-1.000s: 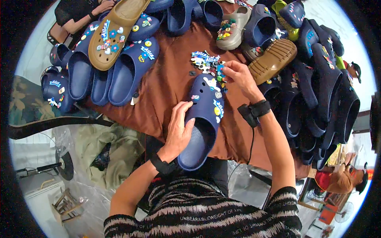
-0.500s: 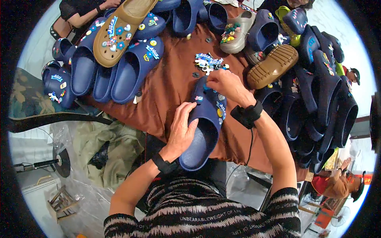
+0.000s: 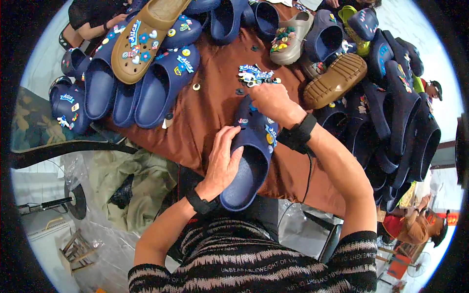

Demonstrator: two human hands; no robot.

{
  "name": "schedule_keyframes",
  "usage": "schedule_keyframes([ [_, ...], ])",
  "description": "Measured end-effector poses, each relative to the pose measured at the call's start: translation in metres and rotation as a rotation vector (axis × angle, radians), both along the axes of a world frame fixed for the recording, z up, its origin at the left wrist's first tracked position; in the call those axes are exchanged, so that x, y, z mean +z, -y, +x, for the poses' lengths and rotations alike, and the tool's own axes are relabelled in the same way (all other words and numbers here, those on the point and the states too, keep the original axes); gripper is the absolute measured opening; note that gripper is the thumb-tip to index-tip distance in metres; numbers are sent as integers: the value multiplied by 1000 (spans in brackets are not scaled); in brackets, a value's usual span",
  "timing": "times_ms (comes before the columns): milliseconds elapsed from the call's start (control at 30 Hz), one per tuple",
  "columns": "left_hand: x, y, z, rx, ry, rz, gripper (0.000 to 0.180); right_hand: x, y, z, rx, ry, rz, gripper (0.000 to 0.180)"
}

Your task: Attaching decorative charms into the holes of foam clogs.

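Brown cloth covers the table (image 3: pixel 205 117), and on its near edge lies the navy clog (image 3: pixel 249 156), long axis running from the person's body away toward the far heap of clogs, toe pointing away. The left hand (image 3: pixel 223 163) is wrapped flat round the clog's left side by the heel opening, holding it steady. The right hand (image 3: pixel 271 100) is closed over the toe, fingertips pinched at something hidden; nearer the small loose charms (image 3: pixel 256 75) just beyond the toe. The clog's upper bears several coloured charms
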State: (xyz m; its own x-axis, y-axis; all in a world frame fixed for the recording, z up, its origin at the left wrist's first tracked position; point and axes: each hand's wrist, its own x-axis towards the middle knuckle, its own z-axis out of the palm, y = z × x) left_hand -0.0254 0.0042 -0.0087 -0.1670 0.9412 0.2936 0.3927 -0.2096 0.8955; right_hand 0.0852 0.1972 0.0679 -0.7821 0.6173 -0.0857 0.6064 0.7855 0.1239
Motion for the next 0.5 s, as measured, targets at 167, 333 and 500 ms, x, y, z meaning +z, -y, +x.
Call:
schedule_keyframes([
  [167, -2, -1, -1, -1, -5, 12, 44, -1, 5, -1, -6, -24, 40, 13],
  [333, -2, 0, -1, 0, -8, 19, 45, -8, 2, 9, -50, -112, -45, 12],
  [500, 7, 2, -14, -74, -12, -11, 48, -6, 7, 32, -141, -471, -341, 16],
])
